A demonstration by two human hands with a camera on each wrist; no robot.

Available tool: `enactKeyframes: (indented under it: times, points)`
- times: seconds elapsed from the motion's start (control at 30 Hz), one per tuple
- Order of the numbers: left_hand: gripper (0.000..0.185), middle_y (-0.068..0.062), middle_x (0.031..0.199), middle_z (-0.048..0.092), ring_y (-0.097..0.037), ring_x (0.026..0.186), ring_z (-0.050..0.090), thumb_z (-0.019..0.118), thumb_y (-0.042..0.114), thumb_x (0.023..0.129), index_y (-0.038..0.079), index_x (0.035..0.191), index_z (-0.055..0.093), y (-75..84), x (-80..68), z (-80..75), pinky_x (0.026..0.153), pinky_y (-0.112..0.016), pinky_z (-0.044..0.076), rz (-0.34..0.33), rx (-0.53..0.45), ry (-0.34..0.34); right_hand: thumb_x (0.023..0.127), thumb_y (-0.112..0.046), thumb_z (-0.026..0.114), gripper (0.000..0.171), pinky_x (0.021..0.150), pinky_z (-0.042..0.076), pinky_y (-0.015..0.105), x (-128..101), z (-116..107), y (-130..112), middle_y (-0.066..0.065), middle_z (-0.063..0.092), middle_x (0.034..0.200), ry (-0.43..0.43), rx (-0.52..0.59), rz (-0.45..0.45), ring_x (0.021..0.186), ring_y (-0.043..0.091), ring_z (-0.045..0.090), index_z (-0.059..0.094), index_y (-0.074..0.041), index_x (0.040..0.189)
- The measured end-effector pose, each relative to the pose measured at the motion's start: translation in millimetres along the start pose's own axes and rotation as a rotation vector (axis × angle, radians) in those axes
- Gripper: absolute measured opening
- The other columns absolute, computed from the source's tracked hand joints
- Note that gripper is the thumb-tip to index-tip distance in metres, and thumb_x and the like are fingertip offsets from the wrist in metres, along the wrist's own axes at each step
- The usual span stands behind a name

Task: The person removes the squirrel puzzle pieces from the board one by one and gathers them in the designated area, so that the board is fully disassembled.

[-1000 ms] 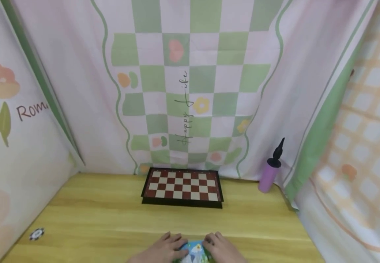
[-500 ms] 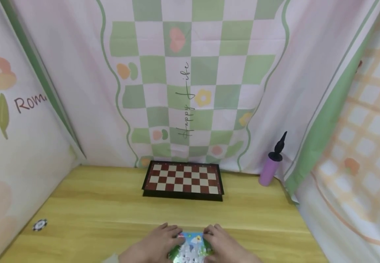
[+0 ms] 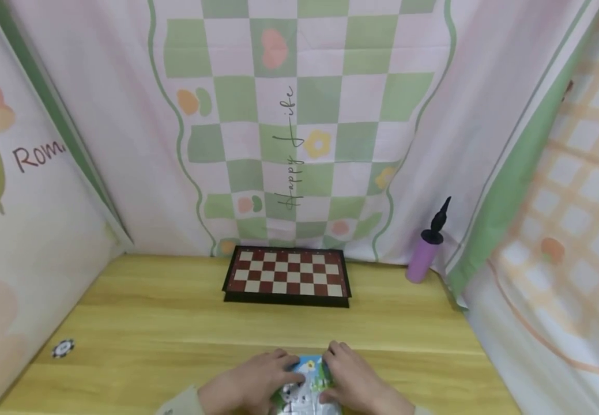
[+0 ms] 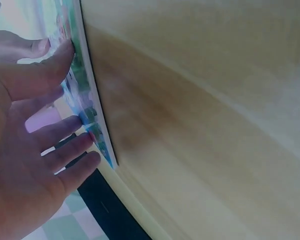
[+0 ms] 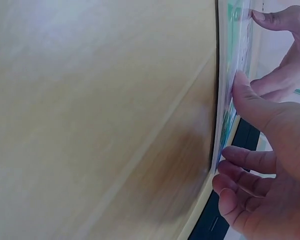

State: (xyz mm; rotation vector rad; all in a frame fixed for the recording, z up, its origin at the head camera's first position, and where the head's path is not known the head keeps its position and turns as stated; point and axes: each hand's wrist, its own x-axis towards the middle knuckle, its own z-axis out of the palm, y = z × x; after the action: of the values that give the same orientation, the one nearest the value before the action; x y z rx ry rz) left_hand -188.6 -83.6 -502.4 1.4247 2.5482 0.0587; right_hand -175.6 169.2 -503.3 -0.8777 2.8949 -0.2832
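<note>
A flat, thin jigsaw puzzle (image 3: 308, 381) with a colourful cartoon picture lies on the wooden table at the bottom middle of the head view. My left hand (image 3: 259, 377) is at its left side, thumb and fingertips touching the picture face. In the left wrist view, the fingers of this left hand (image 4: 37, 130) are spread and fairly straight. My right hand (image 3: 357, 377) is at the puzzle's right side. The right wrist view has this right hand (image 5: 270, 160) with its thumb on the face and its fingers slightly bent by the far edge. The hands cover the puzzle's side edges.
Behind the puzzle lies a black-edged checkered board (image 3: 287, 274) by the curtain. A purple hand pump (image 3: 424, 256) with a black nozzle stands at the back right of the table (image 3: 149, 323). At the left is a black-and-white poker chip (image 3: 63, 348). Patterned curtains (image 3: 320, 115) surround the table.
The head view has tilted down, so everything sits higher in it. Both hands stay at the puzzle's sides; the right thumb now shows on its face. The board, pump and chip stay in place.
</note>
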Motion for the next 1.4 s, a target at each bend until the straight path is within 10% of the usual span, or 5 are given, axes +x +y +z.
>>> enactKeyframes:
  times: [0.2, 0.7, 1.4]
  points:
    - [0.058, -0.002, 0.161, 0.048, -0.024, 0.140, 0.053, 0.063, 0.064, 0.095, 0.040, 0.147, 0.054, 1.2, -0.3, 10.1, 0.107, -0.043, 0.057, 0.020, -0.002, 0.021, 0.073, -0.061, 0.084, 0.071, 0.073, 0.055, 0.029, -3.2, 7.2, -2.7, 0.001, 0.060, 0.100, 0.040, -0.050, -0.025, 0.086, 0.012, 0.055, 0.068, -0.004, 0.110]
    - [0.069, -0.007, 0.156, 0.049, -0.028, 0.139, 0.052, 0.076, 0.072, 0.078, 0.031, 0.131, 0.058, 6.2, 7.2, -0.5, 0.109, -0.050, 0.055, -0.092, 0.068, 0.011, 0.067, -0.060, 0.087, 0.076, 0.072, 0.056, 0.028, 12.6, 1.5, -8.0, 0.004, 0.060, 0.096, 0.078, -0.130, -0.001, 0.084, 0.013, 0.054, 0.067, 0.000, 0.109]
    - [0.070, -0.007, 0.158, 0.047, -0.030, 0.139, 0.049, 0.082, 0.064, 0.076, 0.046, 0.140, 0.057, 6.8, 9.4, -2.2, 0.109, -0.056, 0.053, -0.106, 0.024, -0.015, 0.066, -0.049, 0.092, 0.075, 0.079, 0.057, 0.033, 21.0, 0.4, -4.1, 0.005, 0.059, 0.100, -0.034, 0.106, 0.092, 0.088, 0.014, 0.053, 0.063, 0.000, 0.114]
